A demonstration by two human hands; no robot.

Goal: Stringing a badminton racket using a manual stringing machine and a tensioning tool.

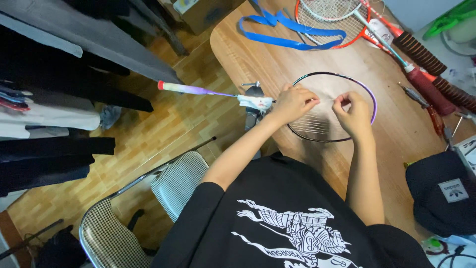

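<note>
Both hands are over the hoop of a purple-framed badminton racket (331,106) lying flat on the wooden table (258,59), its purple handle poking out past the table edge over the floor. The left hand (293,102) is curled, fingers pinched on a string near the hoop's near side. The right hand (353,113) is bunched too, fingertips nipped together on the string over the middle of the hoop. Further up the table lies a loose blue ribbon of grip tape (290,31), touching a red-framed racket (329,22). To the right, dark ribbed racket handles (426,62) run toward the edge, and a black cap (441,198) sits at the near corner. Below the table: herringbone wood floor (163,114), a checked metal-framed chair (144,208), and dark clothes (49,89) hanging at the left.
</note>
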